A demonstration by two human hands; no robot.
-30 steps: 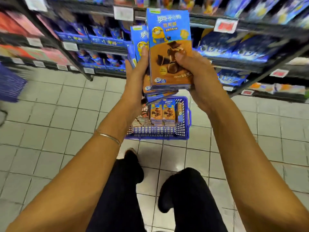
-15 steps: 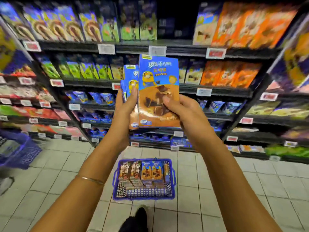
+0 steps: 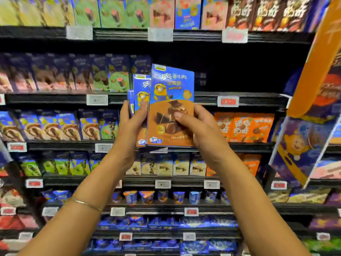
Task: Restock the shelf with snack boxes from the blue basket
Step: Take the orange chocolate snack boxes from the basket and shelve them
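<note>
- Both hands are up at shelf height, gripping a small stack of snack boxes (image 3: 170, 108) between them, held upright with the fronts facing the camera.
- The left hand (image 3: 132, 124) wraps the left edge of the stack, with fingers going round behind it. There's a thin bangle (image 3: 86, 205) on that forearm.
- The right hand (image 3: 200, 126) clamps the right side, thumb pressed flat on the front box's brown chocolate picture.
- The front box is blue on top with a yellow cartoon character. At least two more peek out behind it on the left.
- The stack sits right in front of a dark gap on the shelf (image 3: 239, 100), just above the rail with the price tags (image 3: 227, 101).
- The shelves all around are packed with blurry boxes: orange boxes (image 3: 245, 127) lower right, blue ones on the left.
</note>
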